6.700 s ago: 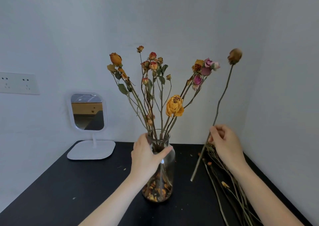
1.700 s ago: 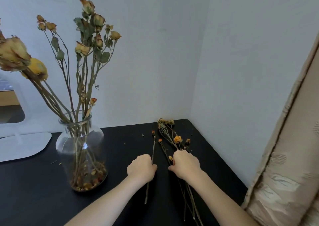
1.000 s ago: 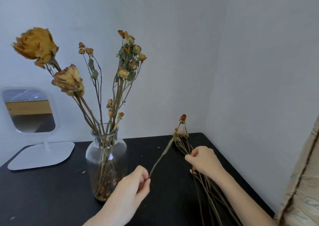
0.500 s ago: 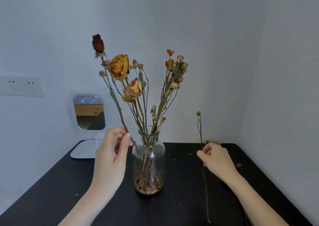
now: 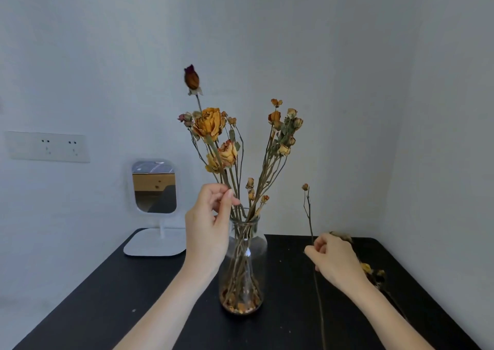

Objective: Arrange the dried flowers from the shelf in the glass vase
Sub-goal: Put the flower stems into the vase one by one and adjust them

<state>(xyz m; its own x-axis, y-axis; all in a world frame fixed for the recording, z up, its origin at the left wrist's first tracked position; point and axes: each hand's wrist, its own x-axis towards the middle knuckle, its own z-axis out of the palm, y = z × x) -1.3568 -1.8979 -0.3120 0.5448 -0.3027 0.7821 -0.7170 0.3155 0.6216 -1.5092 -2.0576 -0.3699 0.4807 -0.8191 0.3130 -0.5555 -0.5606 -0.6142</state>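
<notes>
Stems already fill the glass vase (image 5: 242, 253) mid-shelf, the left hand (image 5: 207, 232) pinches a dark-budded stem (image 5: 192, 80) at its mouth, the right hand (image 5: 334, 260) is closed on a thin sprig (image 5: 307, 208), and loose flowers (image 5: 373, 272) beside it apparently remain.

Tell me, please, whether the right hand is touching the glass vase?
Apart. The head view shows bare black tabletop between the right hand, which pinches a thin stem, and the glass vase.
</notes>
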